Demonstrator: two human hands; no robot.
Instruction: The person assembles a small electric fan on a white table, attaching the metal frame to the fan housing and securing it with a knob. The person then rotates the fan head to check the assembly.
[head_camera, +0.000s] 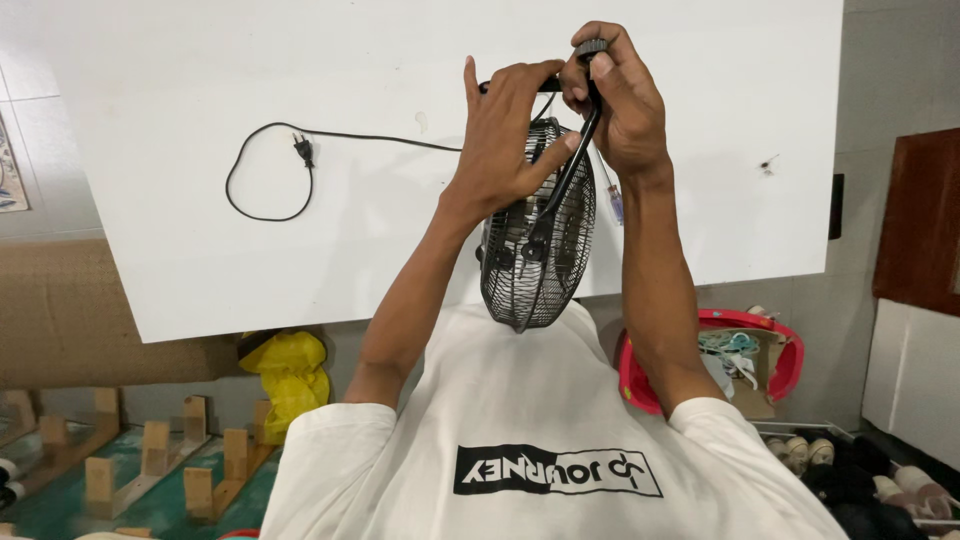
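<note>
Small black wire-grille fan (530, 255), held upright over the near edge of the white table (200, 230), its curved black stand bar (572, 165) rising to a knob (591, 46) at the top. Right hand (620, 105): fingers closed around the knob and upper bar. Left hand (505, 140): fingers wrapped over the top of the grille and the bar's end, index finger raised. Judged stage: the stand joint is being worked by hand; the grille appears assembled, and the fan is not yet set down. Power cord (265, 170) trails loose across the table, its plug (303, 150) unconnected. A screwdriver (614, 200) lies just behind the fan. Red basin (780, 345) and yellow bag (290, 375) sit on the floor below
</note>
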